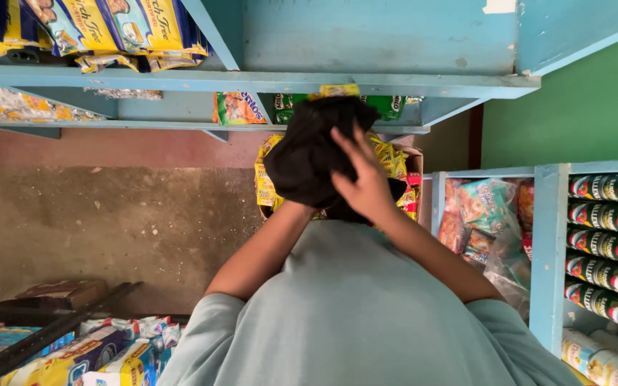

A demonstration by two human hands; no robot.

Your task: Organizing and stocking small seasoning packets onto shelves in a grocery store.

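A bunched black cloth (pixel 309 154) is held up in front of my chest, over a cardboard box of yellow snack packets (pixel 265 187). My right hand (pixel 363 182) lies against the cloth's right side with its fingers spread, pressing on it. My left forearm runs up into the cloth from below, and the left hand itself is hidden under the fabric. My light grey-blue shirt (pixel 352 314) fills the lower middle of the view.
Blue wooden shelves (pixel 252 80) ahead carry snack bags and green packets (pixel 237 107). A blue rack (pixel 548 250) at the right holds rows of tins (pixel 609 236) and bagged packets (pixel 481 214). Wrapped goods (pixel 101 354) sit at the lower left, beside bare concrete floor (pixel 109 221).
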